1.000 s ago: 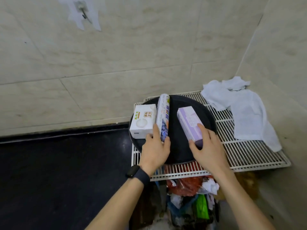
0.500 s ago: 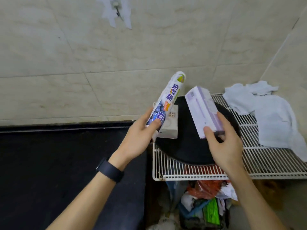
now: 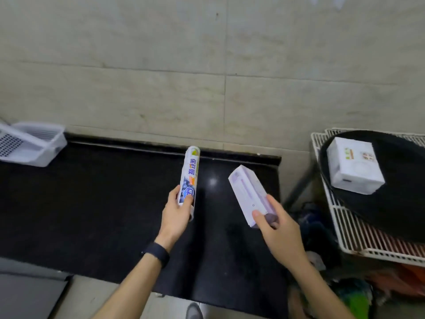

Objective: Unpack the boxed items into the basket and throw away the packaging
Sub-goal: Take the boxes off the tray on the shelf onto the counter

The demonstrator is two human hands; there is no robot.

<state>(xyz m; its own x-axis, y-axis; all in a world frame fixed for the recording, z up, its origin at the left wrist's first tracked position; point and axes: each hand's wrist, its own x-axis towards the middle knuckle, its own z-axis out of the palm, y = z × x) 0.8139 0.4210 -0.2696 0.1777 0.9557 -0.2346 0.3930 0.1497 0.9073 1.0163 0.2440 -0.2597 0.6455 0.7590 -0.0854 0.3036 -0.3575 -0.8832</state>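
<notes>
My left hand (image 3: 176, 209) grips the lower end of a long white roll box with blue print (image 3: 190, 173), held above the black counter (image 3: 96, 208). My right hand (image 3: 274, 223) holds a pale purple rectangular box (image 3: 248, 192) by its near end, tilted up and to the left over the counter's right part. A white square box (image 3: 353, 168) lies on the round black tray (image 3: 395, 192) on the wire rack at the right. A white perforated basket (image 3: 32, 143) stands at the counter's far left, partly cut off by the frame edge.
The white wire rack (image 3: 340, 229) stands right of the counter, with a gap between them. Below the rack sits a bin of mixed colourful rubbish (image 3: 358, 293). A tiled wall (image 3: 207, 65) backs the counter. A grey surface (image 3: 27, 293) lies at the bottom left.
Both hands have lifted their boxes off the black tray and carried them left, over the black counter. The view has swung left, bringing the white basket into sight.
</notes>
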